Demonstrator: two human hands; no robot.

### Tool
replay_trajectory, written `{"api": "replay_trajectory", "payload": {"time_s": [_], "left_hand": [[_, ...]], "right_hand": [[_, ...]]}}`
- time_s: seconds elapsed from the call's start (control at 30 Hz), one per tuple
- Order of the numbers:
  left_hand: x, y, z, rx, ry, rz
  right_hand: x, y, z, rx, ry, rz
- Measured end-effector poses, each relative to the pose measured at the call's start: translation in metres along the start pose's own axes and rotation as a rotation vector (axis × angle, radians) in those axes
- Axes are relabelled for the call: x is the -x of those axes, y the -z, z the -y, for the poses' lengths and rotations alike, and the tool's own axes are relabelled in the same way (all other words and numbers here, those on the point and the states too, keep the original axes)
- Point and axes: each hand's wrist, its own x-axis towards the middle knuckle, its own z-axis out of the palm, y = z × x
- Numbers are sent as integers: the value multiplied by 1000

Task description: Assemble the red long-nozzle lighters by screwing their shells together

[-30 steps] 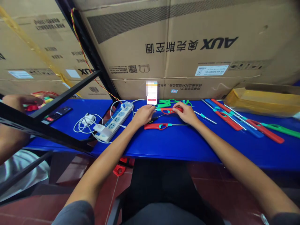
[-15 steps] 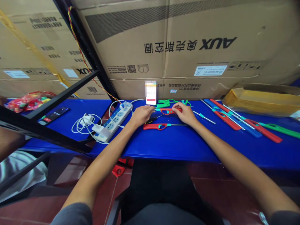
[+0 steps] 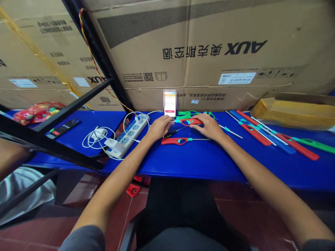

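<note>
Left hand (image 3: 159, 128), right hand (image 3: 208, 127) on red lighter (image 3: 190, 121)

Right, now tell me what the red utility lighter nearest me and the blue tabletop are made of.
The red utility lighter looks like moulded plastic, semi-gloss, from its smooth curved handle; its thin straight nozzle shines like metal, probably steel. The blue tabletop seems painted or plastic-coated, given its glossy sheen; the core beneath does not show.

Behind the left fingers (image 3: 169, 120), a phone (image 3: 170, 104) is standing; a power strip (image 3: 133, 130) is lying to their left, and a lighter (image 3: 174, 141) is lying before them.
</note>
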Motion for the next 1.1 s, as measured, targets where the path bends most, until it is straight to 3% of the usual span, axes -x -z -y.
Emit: {"api": "replay_trajectory", "payload": {"time_s": [0.17,0.4,0.53,1.1], "left_hand": [[-1,1,8,73,-19,18],[0,14,16,112,104,-7],[0,14,20,127,97,7],[-3,13,7,219,309,1]], "right_hand": [[-1,-2,-3,0,-28,16],[-1,-4,-12,-25,-43,1],[-1,-2,-14,-36,-55,18],[3,-1,-12,-2,-29,17]]}}
